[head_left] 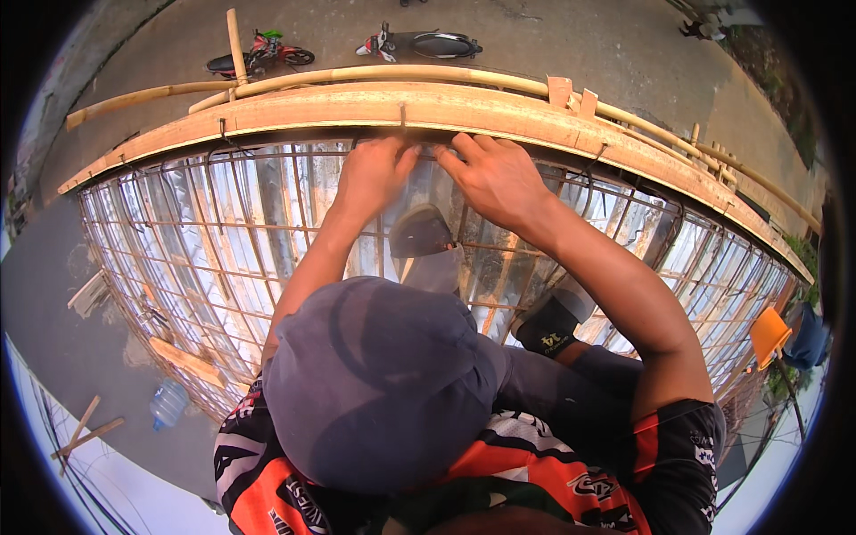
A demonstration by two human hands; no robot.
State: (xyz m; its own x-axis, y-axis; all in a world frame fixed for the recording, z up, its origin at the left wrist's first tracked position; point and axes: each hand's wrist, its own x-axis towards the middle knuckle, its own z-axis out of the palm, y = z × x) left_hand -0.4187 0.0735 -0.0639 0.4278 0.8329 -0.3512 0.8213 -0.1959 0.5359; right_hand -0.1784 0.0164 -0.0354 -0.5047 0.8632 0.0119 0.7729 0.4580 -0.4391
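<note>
Both my hands reach forward to the far edge of a rebar mesh (223, 232), just below a long wooden board (357, 107). My left hand (374, 174) has its fingers curled over the top bar of the mesh. My right hand (490, 178) is beside it, its fingertips pinching the same bar where the two hands meet. Whether a thin wire sits between the fingers is too small to tell. My dark cap (374, 383) and orange-black shirt (499, 464) fill the lower middle.
Shiny metal sheeting lies under the mesh. My feet (419, 236) rest on the bars. Bamboo poles (374, 73) run outside the board. Far below are a road with two parked motorcycles (263, 53), a water jug (168, 403) and an orange object (769, 334).
</note>
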